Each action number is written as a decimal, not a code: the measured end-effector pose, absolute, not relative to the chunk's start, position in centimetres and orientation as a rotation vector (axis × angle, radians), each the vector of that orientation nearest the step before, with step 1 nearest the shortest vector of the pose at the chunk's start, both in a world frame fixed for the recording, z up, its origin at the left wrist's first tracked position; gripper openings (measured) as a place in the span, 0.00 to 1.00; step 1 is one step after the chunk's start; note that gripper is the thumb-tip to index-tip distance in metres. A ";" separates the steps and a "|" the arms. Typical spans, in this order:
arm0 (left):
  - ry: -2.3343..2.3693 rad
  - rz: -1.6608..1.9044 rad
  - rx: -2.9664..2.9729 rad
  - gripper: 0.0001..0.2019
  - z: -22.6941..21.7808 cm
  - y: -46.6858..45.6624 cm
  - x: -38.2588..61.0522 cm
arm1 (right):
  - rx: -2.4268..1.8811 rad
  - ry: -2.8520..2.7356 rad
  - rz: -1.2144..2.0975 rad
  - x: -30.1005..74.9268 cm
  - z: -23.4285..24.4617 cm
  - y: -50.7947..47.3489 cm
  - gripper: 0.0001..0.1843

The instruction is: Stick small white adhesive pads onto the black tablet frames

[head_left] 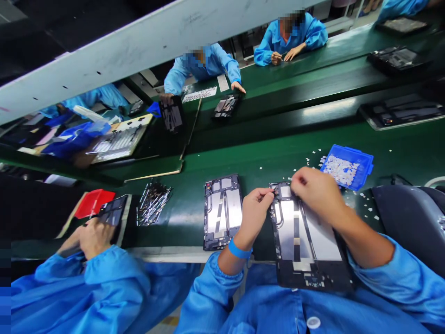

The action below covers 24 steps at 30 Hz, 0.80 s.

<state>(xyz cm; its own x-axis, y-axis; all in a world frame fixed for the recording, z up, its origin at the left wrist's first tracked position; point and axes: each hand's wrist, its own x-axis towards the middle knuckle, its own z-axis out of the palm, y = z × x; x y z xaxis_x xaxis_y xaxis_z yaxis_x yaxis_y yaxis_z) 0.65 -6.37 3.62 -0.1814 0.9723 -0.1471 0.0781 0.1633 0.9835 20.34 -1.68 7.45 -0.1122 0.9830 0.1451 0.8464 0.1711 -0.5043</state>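
Observation:
An opened tablet [287,232] with bare silver inner plates lies tilted in front of me, its near end close to my body. At its top left corner, my left hand [256,211] has thumb and forefinger pinched together; anything between them is too small to make out. My right hand [318,192] is curled closed over the tablet's upper right edge, and its fingertips hide what they may hold. Just beyond the right hand sits a blue tray [365,162] of small white pieces [339,169]. A second opened tablet [222,211] lies to the left.
Loose white pieces are scattered around the tray. A pile of thin strips [153,204] and a red tray [95,204] lie left, beside a co-worker's hands [92,236]. Across the green bench [243,153], other people handle devices. A dark rounded object [410,222] stands at right.

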 end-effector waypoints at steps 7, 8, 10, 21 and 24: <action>1.372 1.243 0.894 0.10 3.3 -5.5 0.9 | -2.026 -1.878 0.204 26.1 8.5 -0.6 0.11; 1.371 1.249 0.897 0.10 3.3 -5.5 1.0 | -1.860 -1.967 0.279 25.0 8.3 -1.3 0.10; 1.381 1.265 0.913 0.10 3.3 -5.5 1.1 | -1.578 -2.141 0.438 21.9 7.7 -2.9 0.09; 1.698 1.162 1.320 0.11 4.5 -5.9 0.9 | -1.498 -2.381 0.563 16.7 7.4 -3.3 0.13; 1.803 1.136 1.382 0.15 4.0 -5.3 0.3 | -1.411 -2.365 0.438 16.5 6.5 -2.4 0.13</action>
<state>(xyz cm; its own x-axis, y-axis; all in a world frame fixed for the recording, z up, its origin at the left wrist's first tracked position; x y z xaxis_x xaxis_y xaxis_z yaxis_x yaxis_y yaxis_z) 0.35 -5.26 3.99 -0.2842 0.9578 0.0419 0.4513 0.0951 0.8873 16.52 -2.45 6.51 -0.4420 0.8861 0.1394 0.7774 0.4560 -0.4333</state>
